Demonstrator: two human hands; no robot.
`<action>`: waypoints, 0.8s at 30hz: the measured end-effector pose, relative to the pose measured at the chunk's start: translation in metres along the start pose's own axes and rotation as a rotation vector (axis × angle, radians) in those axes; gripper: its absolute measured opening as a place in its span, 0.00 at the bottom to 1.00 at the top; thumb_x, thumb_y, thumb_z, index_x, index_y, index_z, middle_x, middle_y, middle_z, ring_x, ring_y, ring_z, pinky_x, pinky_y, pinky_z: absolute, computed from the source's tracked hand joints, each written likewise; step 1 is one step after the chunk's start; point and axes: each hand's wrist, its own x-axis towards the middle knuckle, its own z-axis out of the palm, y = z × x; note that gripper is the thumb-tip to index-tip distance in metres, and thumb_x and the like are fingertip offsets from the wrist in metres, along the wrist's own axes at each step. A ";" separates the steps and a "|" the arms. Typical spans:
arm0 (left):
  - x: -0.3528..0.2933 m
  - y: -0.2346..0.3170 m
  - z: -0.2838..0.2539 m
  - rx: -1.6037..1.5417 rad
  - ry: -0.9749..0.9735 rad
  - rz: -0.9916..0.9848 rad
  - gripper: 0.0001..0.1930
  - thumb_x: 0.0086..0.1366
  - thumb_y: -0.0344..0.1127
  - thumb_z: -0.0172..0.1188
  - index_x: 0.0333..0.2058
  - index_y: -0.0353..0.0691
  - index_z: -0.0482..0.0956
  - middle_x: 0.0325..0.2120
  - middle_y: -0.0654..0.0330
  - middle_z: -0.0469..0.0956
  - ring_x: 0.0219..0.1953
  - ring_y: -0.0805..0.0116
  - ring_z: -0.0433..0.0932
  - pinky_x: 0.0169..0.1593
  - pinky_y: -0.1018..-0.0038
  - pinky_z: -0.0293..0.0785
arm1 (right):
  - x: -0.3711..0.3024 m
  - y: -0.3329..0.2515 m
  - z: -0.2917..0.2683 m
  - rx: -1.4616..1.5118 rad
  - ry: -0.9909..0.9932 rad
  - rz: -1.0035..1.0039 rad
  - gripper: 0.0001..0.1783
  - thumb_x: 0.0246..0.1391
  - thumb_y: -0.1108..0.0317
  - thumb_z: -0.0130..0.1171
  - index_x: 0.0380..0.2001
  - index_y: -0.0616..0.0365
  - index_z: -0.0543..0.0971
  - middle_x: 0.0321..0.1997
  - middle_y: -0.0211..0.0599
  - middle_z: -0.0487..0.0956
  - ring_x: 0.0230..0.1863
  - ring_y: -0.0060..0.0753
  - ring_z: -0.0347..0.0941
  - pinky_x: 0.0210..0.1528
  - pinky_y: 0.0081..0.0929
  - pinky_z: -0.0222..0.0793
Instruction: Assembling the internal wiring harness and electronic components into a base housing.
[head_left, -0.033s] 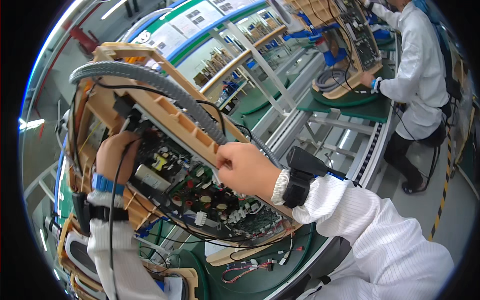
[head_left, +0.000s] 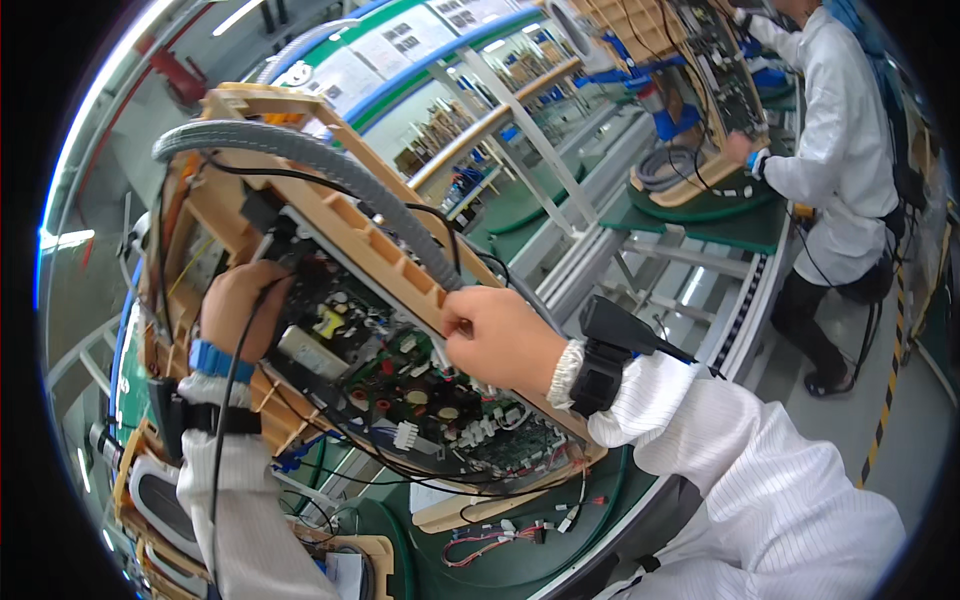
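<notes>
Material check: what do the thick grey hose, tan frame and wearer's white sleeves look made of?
Grey hose: probably flexible plastic, matt; textured surface, smooth bend. Tan frame: likely moulded plastic, matt; uniform colour, thin ribs, though wood isn't excluded. White sleeves: apparently woven fabric, slight sheen; creases, fine stripes.

The head camera looks from above the forearms (head_left: 660,400), down and forward through a wide fisheye lens, near to the left hand (head_left: 243,308), the right hand (head_left: 505,340) and the boards (head_left: 410,358) between them, while farther away it takes in also a shelf (head_left: 455,151) and, at upper right, a co-worker (head_left: 835,160).
</notes>
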 end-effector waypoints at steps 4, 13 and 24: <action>-0.019 0.002 -0.017 -0.267 -0.070 -0.179 0.12 0.68 0.31 0.58 0.48 0.34 0.81 0.32 0.51 0.84 0.34 0.57 0.85 0.38 0.67 0.79 | 0.004 0.001 -0.008 -0.053 -0.020 -0.025 0.08 0.47 0.71 0.59 0.30 0.64 0.81 0.26 0.48 0.78 0.29 0.44 0.77 0.36 0.34 0.73; -0.049 0.080 -0.019 -1.255 -0.167 -0.807 0.47 0.66 0.39 0.67 0.72 0.37 0.43 0.52 0.41 0.73 0.41 0.50 0.83 0.44 0.57 0.85 | 0.001 -0.003 -0.014 -0.063 -0.013 -0.027 0.08 0.48 0.73 0.59 0.31 0.67 0.80 0.25 0.40 0.79 0.26 0.27 0.75 0.32 0.27 0.71; -0.036 0.038 0.012 -0.197 0.170 -0.406 0.15 0.68 0.31 0.56 0.50 0.32 0.78 0.32 0.46 0.82 0.36 0.51 0.84 0.44 0.62 0.78 | -0.005 -0.015 -0.016 -0.055 -0.097 -0.012 0.06 0.49 0.73 0.60 0.30 0.65 0.80 0.27 0.42 0.79 0.28 0.35 0.76 0.33 0.31 0.72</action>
